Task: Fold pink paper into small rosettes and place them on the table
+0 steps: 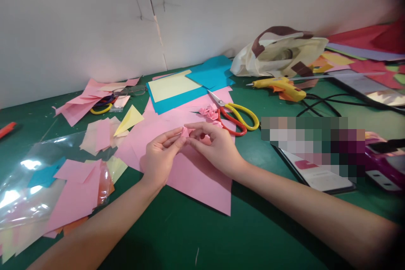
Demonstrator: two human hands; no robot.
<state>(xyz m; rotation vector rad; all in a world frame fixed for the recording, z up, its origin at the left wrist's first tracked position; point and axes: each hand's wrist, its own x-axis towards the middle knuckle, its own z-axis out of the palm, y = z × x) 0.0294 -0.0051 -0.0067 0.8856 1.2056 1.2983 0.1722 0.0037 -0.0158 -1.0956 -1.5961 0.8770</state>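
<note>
Between the fingertips of both hands is a small folded piece of pink paper. My left hand pinches it from the left, and my right hand grips its right side with thumb and forefinger. Much of its shape is hidden by the fingers. Below the hands lie large pink paper sheets. Just beyond my right hand sit small folded pink paper pieces, beside scissors with one red and one yellow handle, their blades pointing away.
Blue and cream sheets lie behind. Paper scraps and a clear plastic bag are at left. To the right are a yellow glue gun with black cords, a cloth bag, and a phone-like device. A white wall stands behind the green table.
</note>
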